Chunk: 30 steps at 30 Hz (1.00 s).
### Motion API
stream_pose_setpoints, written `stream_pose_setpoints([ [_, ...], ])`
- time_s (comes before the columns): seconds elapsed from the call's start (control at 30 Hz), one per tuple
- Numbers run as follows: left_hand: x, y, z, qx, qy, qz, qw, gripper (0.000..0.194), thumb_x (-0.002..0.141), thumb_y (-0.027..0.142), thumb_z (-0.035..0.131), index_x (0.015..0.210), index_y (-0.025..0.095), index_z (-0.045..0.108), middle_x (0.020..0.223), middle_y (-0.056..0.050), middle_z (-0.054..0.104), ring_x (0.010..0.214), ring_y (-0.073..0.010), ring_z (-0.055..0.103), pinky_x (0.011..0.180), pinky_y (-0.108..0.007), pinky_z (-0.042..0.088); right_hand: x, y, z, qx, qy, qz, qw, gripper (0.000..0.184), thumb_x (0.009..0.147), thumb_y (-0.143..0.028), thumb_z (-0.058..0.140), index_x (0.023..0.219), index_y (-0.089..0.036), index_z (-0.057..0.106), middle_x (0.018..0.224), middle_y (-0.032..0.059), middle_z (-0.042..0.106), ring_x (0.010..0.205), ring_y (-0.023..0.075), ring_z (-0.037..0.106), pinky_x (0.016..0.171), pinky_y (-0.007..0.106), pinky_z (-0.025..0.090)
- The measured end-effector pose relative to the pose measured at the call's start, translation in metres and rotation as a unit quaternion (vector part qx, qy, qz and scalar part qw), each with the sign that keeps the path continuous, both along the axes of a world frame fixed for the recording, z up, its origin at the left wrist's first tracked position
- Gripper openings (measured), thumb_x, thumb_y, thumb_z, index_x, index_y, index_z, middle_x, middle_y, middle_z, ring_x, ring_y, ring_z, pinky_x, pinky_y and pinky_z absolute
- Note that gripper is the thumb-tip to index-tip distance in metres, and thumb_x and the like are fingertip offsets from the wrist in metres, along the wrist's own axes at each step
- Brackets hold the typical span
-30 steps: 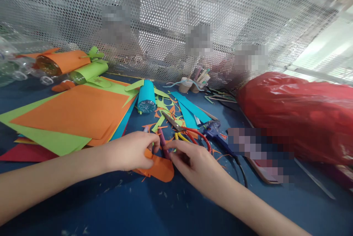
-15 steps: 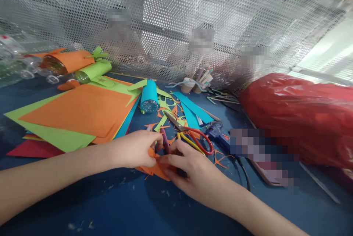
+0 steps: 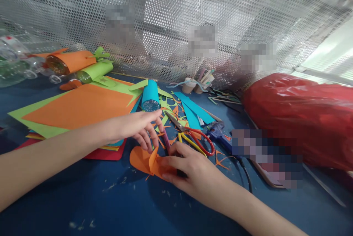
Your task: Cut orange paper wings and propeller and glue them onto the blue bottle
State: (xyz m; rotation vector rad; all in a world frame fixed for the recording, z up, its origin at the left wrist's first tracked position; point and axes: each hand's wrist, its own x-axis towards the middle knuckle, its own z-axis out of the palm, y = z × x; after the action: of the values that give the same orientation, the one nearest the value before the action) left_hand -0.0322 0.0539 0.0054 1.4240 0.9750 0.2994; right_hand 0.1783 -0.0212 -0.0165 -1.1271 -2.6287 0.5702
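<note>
My right hand (image 3: 190, 170) pinches the right part of an orange paper cutout (image 3: 139, 159) with rounded lobes and a raised fold in its middle. Its fingers hide part of the paper. My left hand (image 3: 143, 129) is raised just above the cutout, fingers apart and holding nothing. Behind the left hand lies a clear bottle wrapped in blue paper (image 3: 150, 92). A purple marker-like stick (image 3: 166, 140) lies between the hands. Just beyond my right hand are red-handled scissors (image 3: 193, 135) and a yellow-handled tool (image 3: 193, 143), among orange and green paper scraps (image 3: 167, 103).
Stacked coloured paper sheets (image 3: 79, 105) lie left, with an orange-wrapped bottle (image 3: 74, 61) and a green-wrapped bottle (image 3: 96, 70) behind. A blue glue gun (image 3: 220, 138) with a black cord, a phone-like object (image 3: 271, 181) and a red plastic bag (image 3: 300, 114) occupy the right. Perforated metal (image 3: 165, 15) closes the back.
My left hand has let go of the orange paper and lifted up and away to the left, its fingers opening. The right hand stays on the paper, more of which now shows.
</note>
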Motion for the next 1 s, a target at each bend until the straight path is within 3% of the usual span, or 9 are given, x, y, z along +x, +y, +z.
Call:
stream_pose_setpoints([
  [0.17,0.000,-0.003,0.004,0.034,0.052,-0.021,0.998,0.061,0.086,0.071,0.026,0.099,0.019,0.054,0.076,-0.004,0.062,0.062,-0.0179,0.059,0.061,-0.031,0.048,0.001,0.000,0.000,-0.001,-0.005,-0.001,1.000,0.023,0.091,-0.026,0.059,0.112,-0.025,0.068,0.099,0.0063,0.055,0.089,0.0188,0.058,0.079,0.031,0.051],
  [0.27,0.000,-0.014,0.009,0.144,0.157,-0.095,0.972,0.058,0.078,0.073,0.043,0.103,0.023,0.058,0.090,-0.005,0.064,0.072,-0.0215,0.062,0.060,-0.030,0.046,0.001,0.000,0.001,0.002,-0.015,0.007,1.000,0.022,0.092,-0.026,0.058,0.112,-0.023,0.067,0.098,0.0065,0.055,0.091,0.0194,0.057,0.081,0.031,0.050],
  [0.33,-0.001,-0.022,0.009,0.230,0.222,-0.130,0.939,0.052,0.069,0.059,0.063,0.110,0.027,0.057,0.103,-0.004,0.065,0.083,-0.0250,0.063,0.063,-0.029,0.045,0.001,0.000,0.001,0.006,-0.017,0.014,1.000,0.022,0.092,-0.026,0.058,0.112,-0.022,0.066,0.100,0.0070,0.056,0.094,0.0200,0.058,0.082,0.032,0.051],
  [0.4,-0.001,-0.028,0.007,0.263,0.250,-0.146,0.920,0.052,0.068,0.039,0.067,0.118,0.030,0.054,0.112,-0.005,0.064,0.092,-0.0272,0.063,0.066,-0.029,0.044,0.002,0.000,0.002,0.009,-0.015,0.016,1.000,0.022,0.091,-0.025,0.059,0.111,-0.022,0.066,0.104,0.0078,0.056,0.097,0.0208,0.057,0.084,0.032,0.050],
  [0.53,-0.001,-0.031,0.007,0.275,0.246,-0.170,0.914,0.060,0.068,0.019,0.058,0.126,0.031,0.049,0.113,-0.005,0.064,0.097,-0.0273,0.063,0.067,-0.028,0.044,0.002,-0.001,0.002,0.010,-0.014,0.014,1.000,0.024,0.091,-0.026,0.059,0.114,-0.022,0.065,0.111,0.0092,0.057,0.104,0.0225,0.056,0.090,0.035,0.049],
  [0.77,-0.002,-0.025,0.010,0.294,0.232,-0.176,0.910,0.060,0.068,0.018,0.058,0.125,0.033,0.049,0.103,0.000,0.064,0.078,-0.0209,0.062,0.060,-0.025,0.041,-0.002,-0.003,-0.002,0.010,-0.022,0.027,0.999,0.019,0.092,-0.026,0.058,0.107,-0.021,0.067,0.103,0.0086,0.060,0.097,0.0230,0.058,0.086,0.036,0.050],
  [1.0,-0.005,-0.017,0.010,0.280,0.253,-0.198,0.905,0.057,0.067,0.022,0.059,0.123,0.032,0.051,0.110,-0.002,0.064,0.095,-0.0257,0.061,0.070,-0.030,0.045,-0.006,-0.005,-0.002,0.007,-0.037,0.012,0.999,0.026,0.089,-0.024,0.061,0.113,-0.016,0.066,0.100,0.0102,0.062,0.093,0.0239,0.059,0.083,0.037,0.050],
])
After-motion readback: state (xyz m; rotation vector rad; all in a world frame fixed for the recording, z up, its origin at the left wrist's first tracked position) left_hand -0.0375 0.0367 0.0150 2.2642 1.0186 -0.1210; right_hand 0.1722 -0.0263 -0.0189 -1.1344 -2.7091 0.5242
